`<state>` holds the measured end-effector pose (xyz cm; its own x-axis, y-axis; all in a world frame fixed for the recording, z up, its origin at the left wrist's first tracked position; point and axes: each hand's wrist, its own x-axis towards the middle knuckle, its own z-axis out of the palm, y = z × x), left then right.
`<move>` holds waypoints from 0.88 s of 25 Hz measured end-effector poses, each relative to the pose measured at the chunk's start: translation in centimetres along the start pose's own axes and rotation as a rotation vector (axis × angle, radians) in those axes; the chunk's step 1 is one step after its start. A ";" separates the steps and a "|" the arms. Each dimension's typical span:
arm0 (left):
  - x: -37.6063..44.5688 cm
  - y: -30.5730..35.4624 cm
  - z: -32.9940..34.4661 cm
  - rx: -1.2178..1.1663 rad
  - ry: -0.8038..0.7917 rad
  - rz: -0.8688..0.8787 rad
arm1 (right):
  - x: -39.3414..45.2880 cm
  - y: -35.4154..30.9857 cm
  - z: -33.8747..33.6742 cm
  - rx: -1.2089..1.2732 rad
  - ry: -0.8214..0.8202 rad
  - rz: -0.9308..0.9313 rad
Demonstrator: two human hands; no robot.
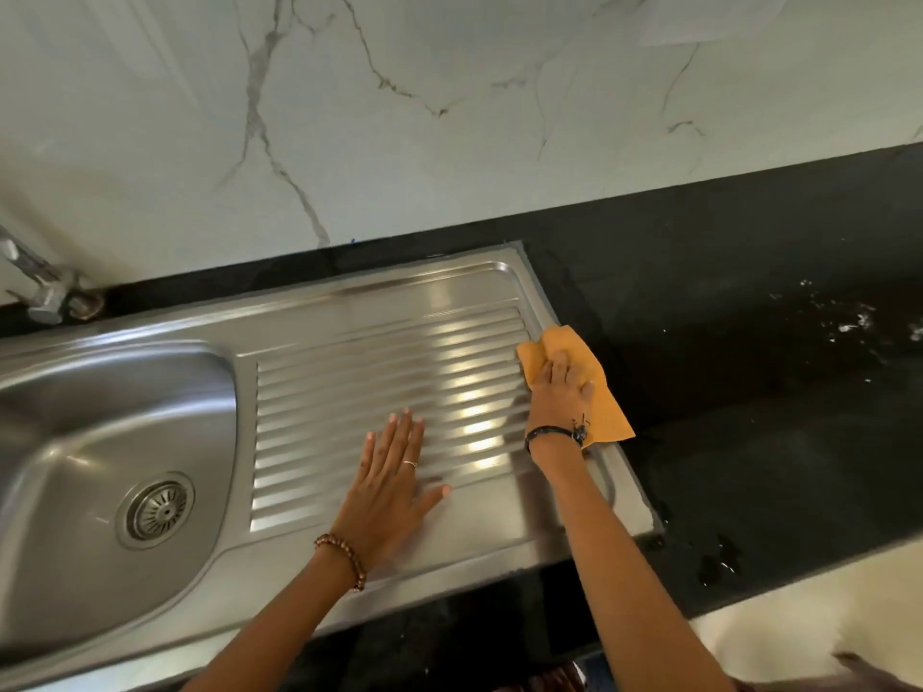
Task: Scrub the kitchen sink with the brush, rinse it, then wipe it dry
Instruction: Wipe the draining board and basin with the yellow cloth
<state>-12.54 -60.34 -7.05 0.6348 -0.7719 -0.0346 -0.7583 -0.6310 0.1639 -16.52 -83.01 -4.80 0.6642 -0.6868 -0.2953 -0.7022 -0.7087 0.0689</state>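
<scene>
Both hands are working: our right hand [562,392] is pressing the cloth [607,412] flat-fingered at the sink's [349,302] right rim, left hand [392,484] lying flat-fingered, empty, beside it.

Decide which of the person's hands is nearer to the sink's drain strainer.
Left. The left hand lies flat on the ribbed drainboard, just right of the basin holding the drain strainer. The right hand presses the orange cloth at the drainboard's far right edge.
</scene>
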 end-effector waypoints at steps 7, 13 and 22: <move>-7.1 -1.7 0.1 -0.028 -0.019 0.063 | -8.0 2.1 2.8 0.061 -0.002 0.180; -10.2 -3.9 -0.1 -0.087 -0.005 0.063 | -12.8 3.1 3.3 0.144 0.034 0.277; -15.2 -9.8 -1.2 -0.136 -0.003 -0.045 | -16.6 -0.9 3.7 0.089 0.088 0.319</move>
<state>-14.59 -42.37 -6.96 0.6674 -0.7431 -0.0481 -0.7015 -0.6491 0.2943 -27.84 -70.37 -3.51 0.4239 -0.8858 -0.1890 -0.8953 -0.4413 0.0603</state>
